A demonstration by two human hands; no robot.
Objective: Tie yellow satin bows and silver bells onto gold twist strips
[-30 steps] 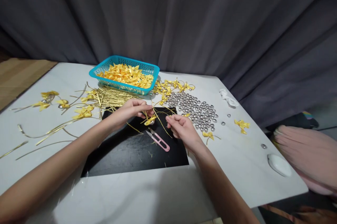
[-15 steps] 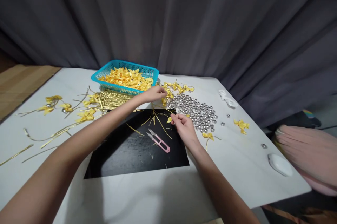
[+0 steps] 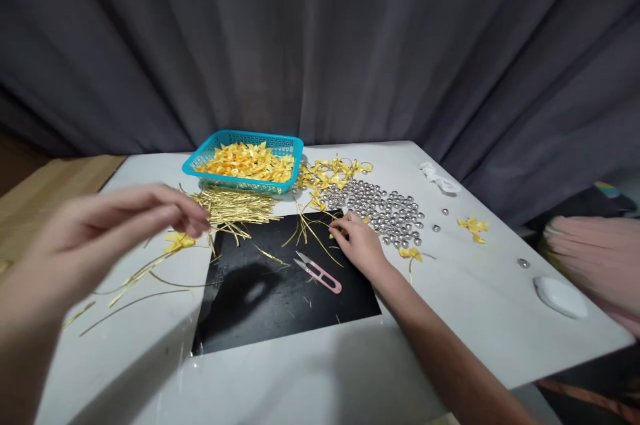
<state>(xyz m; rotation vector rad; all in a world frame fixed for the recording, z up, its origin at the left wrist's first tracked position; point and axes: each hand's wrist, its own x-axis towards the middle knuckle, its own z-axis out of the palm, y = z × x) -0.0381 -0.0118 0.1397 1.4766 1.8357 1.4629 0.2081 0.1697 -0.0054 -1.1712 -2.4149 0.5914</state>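
"Gold strands [image 3: 240,206], the thick heap: which way do they run?"

"Roughly left to right, on the tabletop [image 3: 480,332] just on the near side of the blue basket [image 3: 193,165]. A looser bunch [image 3: 303,225] spreads from its far end over the black mat [image 3: 280,318], one long strand slanting to near right."

"And the hands?"

"Right hand [image 3: 357,237]: thumb and fingertips pinched together at the mat's far right, a bit of yellow ribbon [image 3: 345,232] between them. Mostly hidden, so I can't tell where it points."

"Left?"

"Left hand [image 3: 115,232] is blurred, raised at the left, fingers together and loosely bent. I can't tell whether it holds anything."

"Snips?"

"Pink snips [image 3: 323,275] on the mat, blades toward far left."
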